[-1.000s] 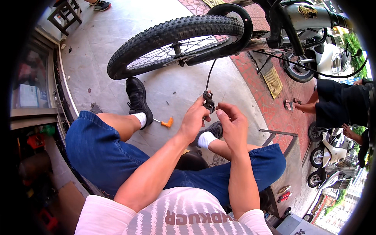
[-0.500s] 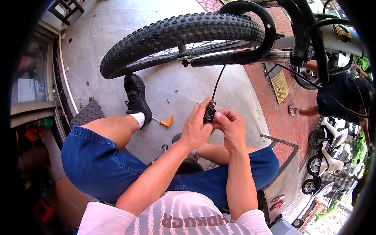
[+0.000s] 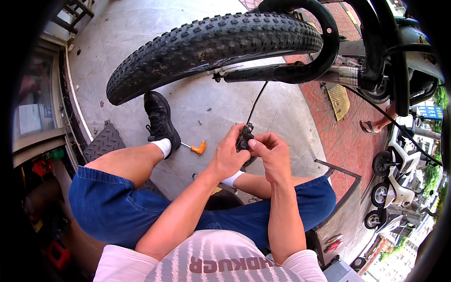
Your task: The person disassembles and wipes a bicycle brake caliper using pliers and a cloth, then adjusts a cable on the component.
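Note:
A small black brake caliper (image 3: 244,138) hangs at the end of a thin black cable (image 3: 257,102), which runs up to the bicycle fork (image 3: 263,73). My left hand (image 3: 226,156) grips the caliper from the left, its thumb across the lower part. On the other side, my right hand (image 3: 274,156) has thumb and forefinger pinched together against the caliper's right edge. Whether a smaller part sits between those fingertips cannot be made out. Above both hands lies the knobbly black tyre (image 3: 213,44) of the bicycle wheel, tilted on its side.
On the grey floor, an orange-handled driver (image 3: 199,148) lies beside my black shoe (image 3: 160,117), near a tiny metal piece (image 3: 200,122). Red-handled pliers (image 3: 333,244) rest at the lower right. A metal frame (image 3: 345,174) stands by my right knee; scooters (image 3: 397,192) are parked beyond.
The view has shifted slightly, and the wheel now appears lower and larger. Both hands remain on the caliper, a little lower. The person at right has moved mostly out of view.

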